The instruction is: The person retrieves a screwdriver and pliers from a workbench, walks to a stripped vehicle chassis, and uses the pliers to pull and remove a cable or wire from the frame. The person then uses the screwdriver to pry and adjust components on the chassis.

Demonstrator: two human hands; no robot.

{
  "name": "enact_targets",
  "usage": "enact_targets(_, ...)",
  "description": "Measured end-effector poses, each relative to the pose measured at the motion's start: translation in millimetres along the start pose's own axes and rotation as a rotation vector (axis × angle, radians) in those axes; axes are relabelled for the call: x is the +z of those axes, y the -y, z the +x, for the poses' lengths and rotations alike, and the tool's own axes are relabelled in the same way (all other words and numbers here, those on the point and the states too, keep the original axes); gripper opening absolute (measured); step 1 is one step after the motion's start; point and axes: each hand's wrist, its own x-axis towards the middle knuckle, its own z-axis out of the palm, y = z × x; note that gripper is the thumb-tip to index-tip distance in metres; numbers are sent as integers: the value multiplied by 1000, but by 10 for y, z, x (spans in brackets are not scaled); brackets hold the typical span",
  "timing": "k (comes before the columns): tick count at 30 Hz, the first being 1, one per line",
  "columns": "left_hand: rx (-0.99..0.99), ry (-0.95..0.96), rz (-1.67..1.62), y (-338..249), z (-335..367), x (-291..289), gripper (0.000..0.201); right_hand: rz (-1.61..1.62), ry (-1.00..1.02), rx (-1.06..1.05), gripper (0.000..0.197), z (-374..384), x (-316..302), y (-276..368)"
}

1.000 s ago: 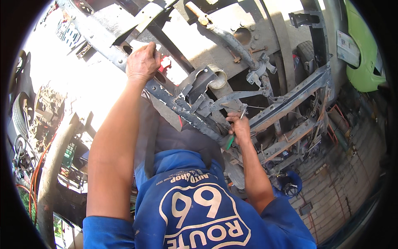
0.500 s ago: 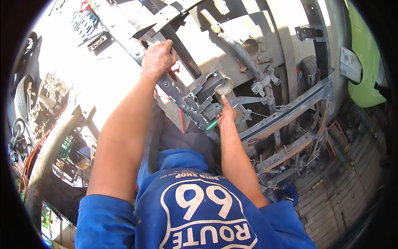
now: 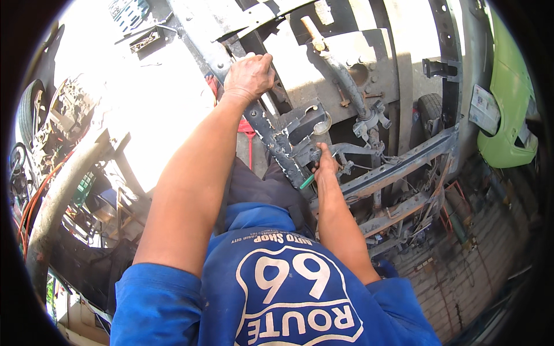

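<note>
My left hand (image 3: pixel 249 78) is closed over the edge of a dark vehicle frame rail (image 3: pixel 254 118) with chipped paint; its fingertips are hidden. Lower down and to the right, my right hand (image 3: pixel 327 166) is closed around a slim tool with a green handle (image 3: pixel 307 181). The handle sticks out to the left of the palm, and the tool's other end is hidden. That hand lies beside a grey suspension arm (image 3: pixel 349 148), with the thumb pointing up toward a bracket (image 3: pixel 304 122) and a round metal cup (image 3: pixel 322 124).
A rusty-ended shaft (image 3: pixel 340 72) runs down to a joint right of the bracket. A cross rail (image 3: pixel 398 161) spans the right side. Beyond stands a green body panel (image 3: pixel 508 104). A small parts tray (image 3: pixel 144 41) lies at upper left, and a red-handled object (image 3: pixel 247 130) sits below the rail.
The view has shifted, so the frame appears farther right. My left hand keeps its grip on the rail. My right hand has turned slightly around the green-handled tool, its thumb now lower than the cup.
</note>
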Motion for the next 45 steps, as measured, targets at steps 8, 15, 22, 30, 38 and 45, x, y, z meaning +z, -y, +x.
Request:
enact_targets(8, 39, -30, 8, 18, 30, 32, 17, -461, 288, -184, 56, -89, -409, 110)
enact_targets(15, 20, -21, 18, 36, 35, 62, 17, -1160, 592, -389, 24, -318, -1246, 412)
enact_targets(22, 22, -31, 9, 35, 32, 71, 16, -1724, 724, -1097, 53, -372, -803, 1672)
enact_targets(30, 10, -50, -9, 32, 13, 65, 14, -2546, 797, -679, 60, -422, 234, 2017)
enact_targets(38, 3, -41, 18, 35, 33, 80, 14, -2657, 896, -642, 53, -353, 342, 1972)
enact_targets(45, 7, -51, 26, 33, 24, 94, 13, -2538, 922, -277, 41, -48, 638, 1997)
